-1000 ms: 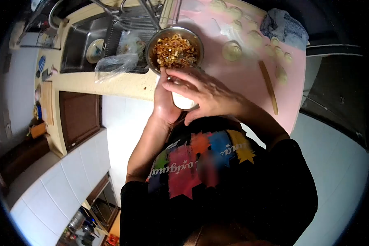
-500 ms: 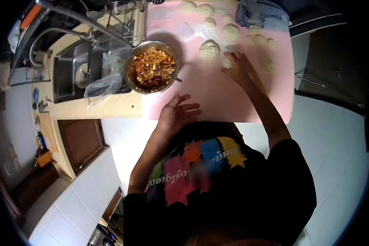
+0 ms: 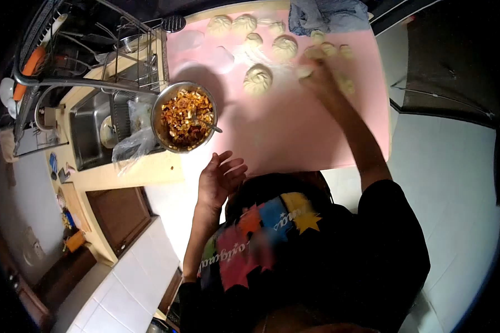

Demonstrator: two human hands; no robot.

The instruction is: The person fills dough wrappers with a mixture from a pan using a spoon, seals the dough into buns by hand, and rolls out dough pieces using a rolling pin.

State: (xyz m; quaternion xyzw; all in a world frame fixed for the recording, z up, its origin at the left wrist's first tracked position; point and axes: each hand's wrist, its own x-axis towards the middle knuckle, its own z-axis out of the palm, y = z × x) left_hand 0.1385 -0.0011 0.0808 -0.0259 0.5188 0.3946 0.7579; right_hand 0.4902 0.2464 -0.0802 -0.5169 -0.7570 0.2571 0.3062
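Observation:
My right hand [image 3: 321, 82] is over the right side of the pink mat [image 3: 283, 133], its fingers closed around a small pale piece of dough [image 3: 304, 72] that shows at the fingertips. More small dough pieces [image 3: 345, 51] lie just beyond and beside it. A pleated filled bun [image 3: 258, 79] sits to the left of this hand, with another bun [image 3: 284, 48] farther back. Near the mat's front edge, my left hand [image 3: 222, 178] hangs with its fingers apart, holding nothing. A metal bowl [image 3: 156, 119] of chopped orange-brown filling [image 3: 184, 116] with a spoon [image 3: 214, 128] stands beyond the left hand.
More pleated buns [image 3: 220, 25] stand along the back of the mat, near flat pale rounds [image 3: 223, 59]. A dark blue cloth [image 3: 330, 18] lies at the back right. To the left are a steel sink [image 3: 89, 136], a plastic bag [image 3: 134, 147] and a wire dish rack [image 3: 136, 55].
My view has shifted, so the mat and bowl appear farther left and the bowl lower. My right hand has moved toward the small dough pieces, its fingers more closed. The left hand stays open.

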